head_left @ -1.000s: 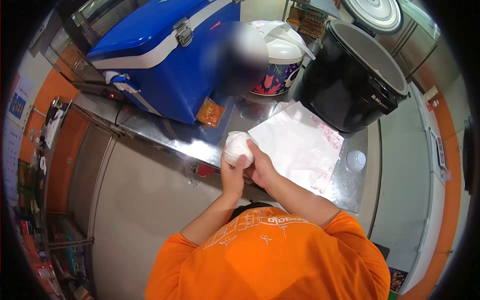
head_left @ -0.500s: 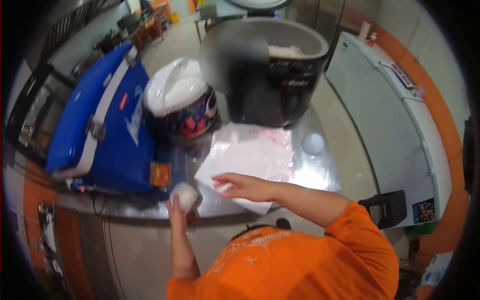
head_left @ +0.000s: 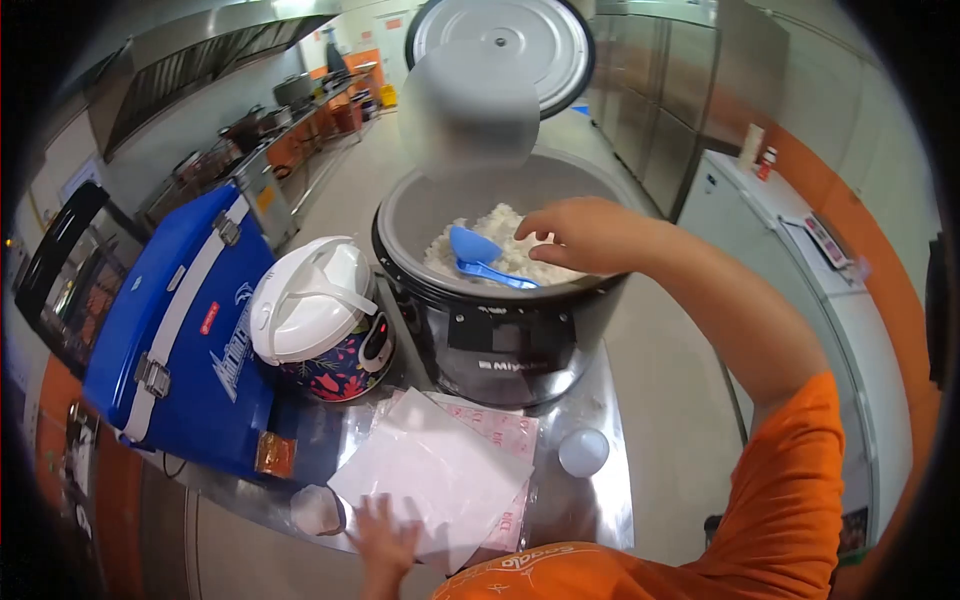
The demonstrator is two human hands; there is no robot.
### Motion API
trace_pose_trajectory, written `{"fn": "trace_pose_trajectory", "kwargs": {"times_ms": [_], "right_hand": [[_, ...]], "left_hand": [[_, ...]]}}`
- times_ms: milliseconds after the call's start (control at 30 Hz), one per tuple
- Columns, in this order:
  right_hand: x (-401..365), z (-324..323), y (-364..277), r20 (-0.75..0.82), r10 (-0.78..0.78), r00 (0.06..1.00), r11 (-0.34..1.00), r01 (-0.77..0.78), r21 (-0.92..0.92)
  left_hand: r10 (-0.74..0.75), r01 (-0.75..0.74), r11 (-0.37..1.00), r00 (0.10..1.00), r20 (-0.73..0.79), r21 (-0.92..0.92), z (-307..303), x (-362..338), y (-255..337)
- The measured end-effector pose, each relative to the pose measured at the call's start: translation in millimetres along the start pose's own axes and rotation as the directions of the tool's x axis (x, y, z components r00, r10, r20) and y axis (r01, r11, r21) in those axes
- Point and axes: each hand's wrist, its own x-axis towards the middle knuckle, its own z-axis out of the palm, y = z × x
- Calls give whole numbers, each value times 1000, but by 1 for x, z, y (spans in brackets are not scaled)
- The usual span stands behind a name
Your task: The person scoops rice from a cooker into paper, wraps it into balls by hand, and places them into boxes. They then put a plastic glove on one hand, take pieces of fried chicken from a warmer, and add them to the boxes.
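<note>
My right hand (head_left: 585, 236) reaches over the rim of the big black cooker (head_left: 510, 345), its fingers curved and apart above the white rice (head_left: 505, 222). Left of those fingers, a blue scoop (head_left: 478, 262) rests on the rice. My left hand (head_left: 385, 530) is spread, its fingertips over the lower left edge of the white paper sheets (head_left: 430, 470) on the metal table (head_left: 590, 510). A pale rounded object (head_left: 316, 510) sits at the table edge, just left of this hand. Red-printed wrappers (head_left: 518, 436) show under the paper.
The blue cooler box (head_left: 190, 340) and a floral rice pot with white lid (head_left: 312, 310) stand to the left. A pale round cup (head_left: 583, 452) is right of the paper. The cooker's lid (head_left: 550, 50) stands raised behind. A white freezer (head_left: 790, 290) lines the right.
My view has tilted up towards the cooker. My right hand has moved from the paper to above the rice. My left hand has let go of the pale rounded object and spread beside it.
</note>
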Motion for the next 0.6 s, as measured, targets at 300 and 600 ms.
{"fn": "trace_pose_trajectory", "kwargs": {"times_ms": [300,600], "right_hand": [[170,64,39,486,-47,873,860,282,-425],[114,-24,-10,-132,-421,897,842,333,-424]], "left_hand": [[247,-238,934,969,0,267,-4,61,15],[155,-361,567,930,-335,-740,-113,98,86]]}}
